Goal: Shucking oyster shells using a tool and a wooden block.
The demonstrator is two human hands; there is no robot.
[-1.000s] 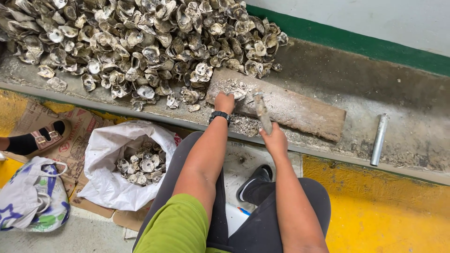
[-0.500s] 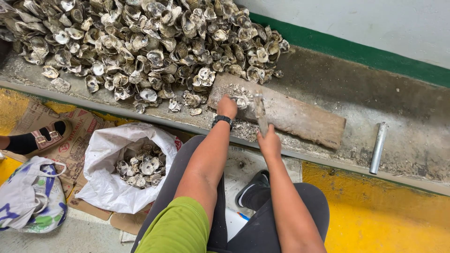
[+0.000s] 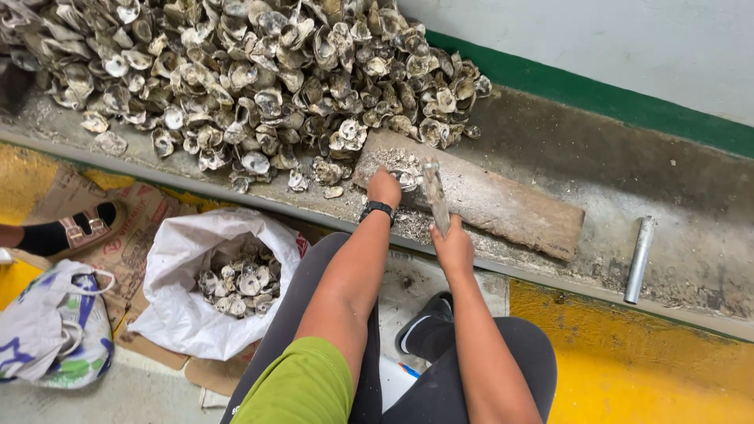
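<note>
Left hand (image 3: 384, 187) clenched on an oyster (image 3: 404, 179) atop a wooden board (image 3: 503, 206) on the concrete worktop (image 3: 667, 196), right hand (image 3: 453, 250) just beside it grasping a metal rod (image 3: 434, 195) raised over the shell, oyster heap (image 3: 251, 78) behind, white sack (image 3: 184, 302) below

A white plastic sack (image 3: 188, 306) sits open on the floor at lower left, half full of grey shells. Under it lies flattened brown cardboard (image 3: 110, 235) with red printing. Further left, at the frame's edge, slumps a soft white bag (image 3: 55, 334) patterned in blue and green, with looped handles. No signs or screens appear.
</note>
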